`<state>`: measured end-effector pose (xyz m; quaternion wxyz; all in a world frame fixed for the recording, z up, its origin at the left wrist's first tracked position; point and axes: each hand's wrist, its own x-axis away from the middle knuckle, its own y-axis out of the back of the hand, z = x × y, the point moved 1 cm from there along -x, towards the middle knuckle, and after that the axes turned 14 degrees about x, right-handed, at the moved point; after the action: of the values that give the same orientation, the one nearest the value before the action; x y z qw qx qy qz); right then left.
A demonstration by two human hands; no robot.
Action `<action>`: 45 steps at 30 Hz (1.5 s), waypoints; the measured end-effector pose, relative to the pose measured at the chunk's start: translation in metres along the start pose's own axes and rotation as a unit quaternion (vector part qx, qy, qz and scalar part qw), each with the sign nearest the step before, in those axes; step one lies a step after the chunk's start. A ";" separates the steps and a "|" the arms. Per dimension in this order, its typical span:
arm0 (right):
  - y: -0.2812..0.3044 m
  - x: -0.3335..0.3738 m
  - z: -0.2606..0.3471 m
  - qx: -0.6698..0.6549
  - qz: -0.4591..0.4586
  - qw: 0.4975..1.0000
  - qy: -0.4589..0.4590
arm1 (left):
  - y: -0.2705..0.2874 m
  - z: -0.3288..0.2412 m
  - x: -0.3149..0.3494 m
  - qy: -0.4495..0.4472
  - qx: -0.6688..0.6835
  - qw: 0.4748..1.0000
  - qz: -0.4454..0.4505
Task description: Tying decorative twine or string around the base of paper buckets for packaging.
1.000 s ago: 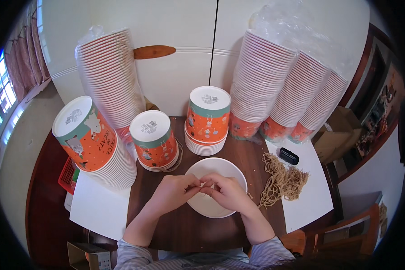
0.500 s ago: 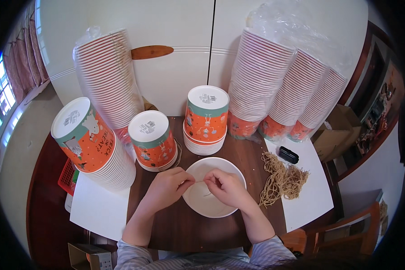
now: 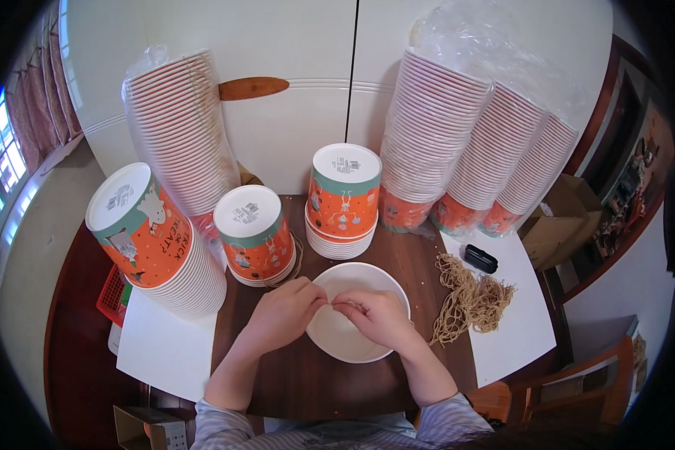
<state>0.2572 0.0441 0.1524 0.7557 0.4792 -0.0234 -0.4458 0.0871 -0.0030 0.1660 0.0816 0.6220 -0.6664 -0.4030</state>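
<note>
The left hand (image 3: 286, 309) and right hand (image 3: 376, 313) are each closed to a pinch, thumb against fingers, with their fingertips nearly meeting over the white round bowl (image 3: 352, 343); what lies between the fingertips is too small to make out; the bowl sits mouth up on the brown middle of the bench (image 3: 300, 390), its rim under both hands; the short orange bucket stack (image 3: 259, 251) stands just beyond the left hand, the middle bucket stack (image 3: 345, 210) near the bowl's far rim; brown top shows between the forearms to the near edge, and between bowl and tangled twine (image 3: 472, 300) at right.
</note>
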 end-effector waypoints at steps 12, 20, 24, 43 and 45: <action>-0.006 0.001 -0.003 -0.041 0.014 0.999 -0.014 | -0.008 -0.001 0.000 -0.029 -0.014 0.999 -0.014; -0.002 0.000 -0.006 0.003 0.026 0.999 -0.045 | 0.004 0.005 0.000 0.144 -0.093 0.985 -0.016; -0.001 0.000 -0.007 0.048 -0.026 0.998 -0.030 | -0.002 0.018 0.005 0.184 -0.040 0.979 0.080; 0.008 0.007 0.002 0.125 -0.011 0.992 0.009 | -0.011 -0.011 0.007 0.109 0.071 0.990 0.055; 0.006 0.006 0.001 0.127 -0.014 0.992 0.009 | -0.011 -0.013 0.007 0.102 0.053 0.992 0.052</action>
<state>0.2643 0.0399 0.1546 0.6822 0.5759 -0.0664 -0.4455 0.1013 -0.0140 0.1646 0.1373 0.6281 -0.7061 -0.2968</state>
